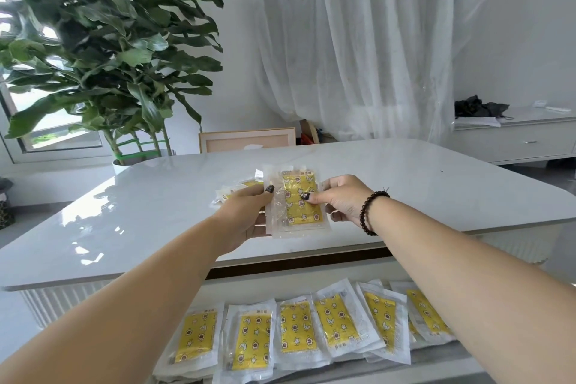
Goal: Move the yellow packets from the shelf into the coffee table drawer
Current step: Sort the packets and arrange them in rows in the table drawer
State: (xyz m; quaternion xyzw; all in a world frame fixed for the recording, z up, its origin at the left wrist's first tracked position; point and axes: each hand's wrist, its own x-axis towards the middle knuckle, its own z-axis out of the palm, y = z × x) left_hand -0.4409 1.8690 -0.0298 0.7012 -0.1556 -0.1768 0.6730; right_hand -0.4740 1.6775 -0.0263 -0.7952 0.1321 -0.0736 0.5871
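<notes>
1. White desk (405, 184), glossy top; a few packets (232, 192) lie on it behind the hands.
2. Open drawer (374, 376) below the desk's near edge: a row of yellow packets (297, 330) laid side by side.
3. Left hand (246, 212) and right hand (343, 199), fingers clamped on a held packet stack (300, 199) above the desk.

Left fingers (260, 224) behind held packets (299, 206)
</notes>
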